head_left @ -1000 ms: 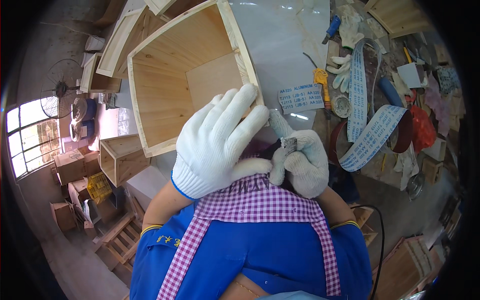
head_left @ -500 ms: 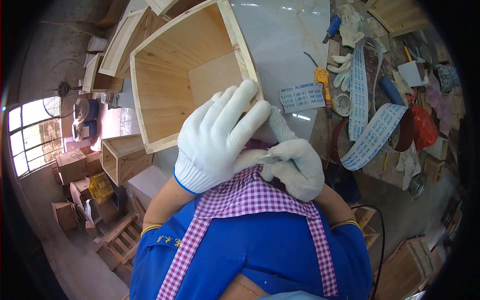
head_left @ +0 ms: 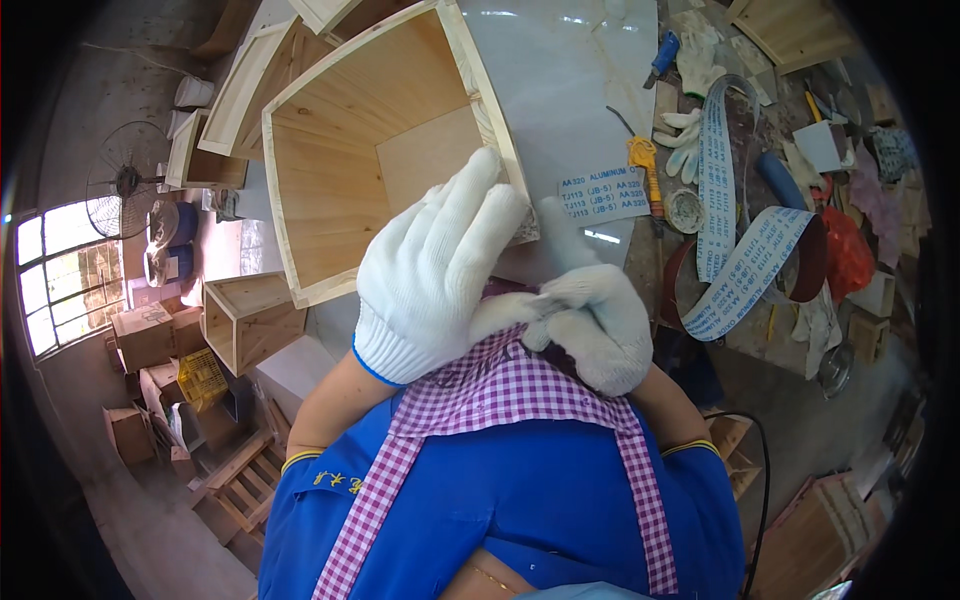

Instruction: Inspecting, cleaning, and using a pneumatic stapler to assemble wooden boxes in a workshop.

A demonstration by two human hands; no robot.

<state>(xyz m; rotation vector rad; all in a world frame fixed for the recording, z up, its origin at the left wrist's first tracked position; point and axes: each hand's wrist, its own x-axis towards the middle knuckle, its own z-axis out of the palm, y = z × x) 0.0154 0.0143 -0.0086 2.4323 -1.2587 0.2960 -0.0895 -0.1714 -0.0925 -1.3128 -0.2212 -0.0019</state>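
My left hand (head_left: 425,280), in a white knit glove with a blue cuff edge, is open. Its fingers stretch up together over the near right rim of an open wooden box (head_left: 340,170). A similar white glove covers my right hand (head_left: 598,335). Its thumb and curled fingers pinch the thumb tip of the left glove (head_left: 505,312), just above the purple checked apron (head_left: 520,395). One finger of the right hand points upward, smeared by motion. Both hands meet close in front of my chest.
A sheet of printed abrasive paper (head_left: 603,193) lies on the grey tabletop (head_left: 570,90). Right of it are a yellow-handled tool (head_left: 650,180), spare gloves (head_left: 698,60) and a looped sanding belt (head_left: 752,275). More wooden boxes (head_left: 255,310) stand left, near a fan (head_left: 127,180).
My left hand's fingers have drawn together and tilted a little left. The right hand keeps its pinch at the thumb of the left glove, while its raised finger moves.
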